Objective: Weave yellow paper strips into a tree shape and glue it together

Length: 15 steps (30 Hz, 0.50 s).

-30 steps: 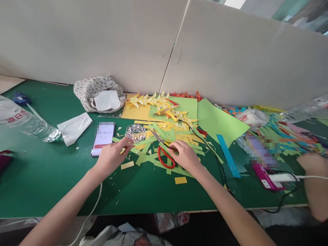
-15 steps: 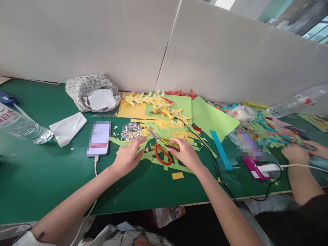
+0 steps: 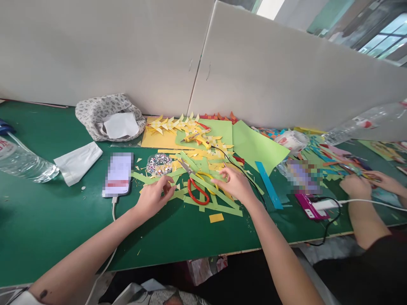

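Observation:
My left hand (image 3: 154, 195) hovers over the left end of the paper pile, its fingers loosely bent and apart, with nothing visible in them. To the right of the pile is my right hand (image 3: 235, 185), thumb and fingers spread apart. A small pointed tip shows just above its fingers; whether it touches the hand is unclear. Between the hands lie scissors (image 3: 197, 197) with a red and a yellow handle loop, blades pointing up and left. Green paper strips (image 3: 222, 204) lie under and across them. A clear flower-shaped case of small beads (image 3: 159, 164) sits beyond my left hand.
A yellow glue gun (image 3: 199, 139) rests on woven yellow paper, its black cord running right. Around are a phone (image 3: 118, 174) on a cable, a cloth pouch (image 3: 110, 116), a water bottle (image 3: 28, 163), green sheets (image 3: 259, 144) and a blue strip (image 3: 269, 185). A co-worker's hands (image 3: 358, 188) work at right.
My right hand has drawn away from the scissors' handles and its fingers have spread. A green strip now lies across the yellow handle. My left hand has shifted slightly back. The view has turned slightly.

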Each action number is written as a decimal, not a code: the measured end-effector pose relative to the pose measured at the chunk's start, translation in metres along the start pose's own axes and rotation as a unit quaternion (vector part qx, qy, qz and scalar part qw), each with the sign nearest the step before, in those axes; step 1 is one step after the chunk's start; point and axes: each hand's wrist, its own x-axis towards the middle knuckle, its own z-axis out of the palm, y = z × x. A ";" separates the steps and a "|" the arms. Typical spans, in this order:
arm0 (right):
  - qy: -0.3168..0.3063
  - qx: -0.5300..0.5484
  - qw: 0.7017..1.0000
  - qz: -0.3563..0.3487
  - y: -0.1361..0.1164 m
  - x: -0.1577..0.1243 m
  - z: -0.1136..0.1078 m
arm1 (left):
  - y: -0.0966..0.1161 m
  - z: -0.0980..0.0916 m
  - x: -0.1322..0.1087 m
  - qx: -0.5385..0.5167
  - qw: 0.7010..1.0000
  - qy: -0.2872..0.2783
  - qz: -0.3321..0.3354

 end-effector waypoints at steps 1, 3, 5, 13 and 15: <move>-0.053 -0.004 0.999 -0.014 -0.002 -0.002 -0.001 | 0.000 0.000 -0.001 -0.006 1.000 -0.003 0.001; -0.118 -0.007 0.992 -0.042 -0.006 -0.004 -0.003 | 0.000 0.000 -0.002 -0.019 1.000 0.000 0.004; -0.110 0.008 0.993 -0.052 -0.011 -0.004 -0.004 | 0.000 0.000 -0.002 -0.044 0.998 0.020 0.027; 0.205 0.258 0.940 -0.093 -0.088 -0.013 0.015 | 0.013 -0.004 -0.002 -0.220 0.970 -0.101 0.021; 0.158 0.297 0.925 -0.176 -0.111 -0.023 0.023 | 0.015 -0.004 -0.003 -0.246 0.962 -0.115 0.011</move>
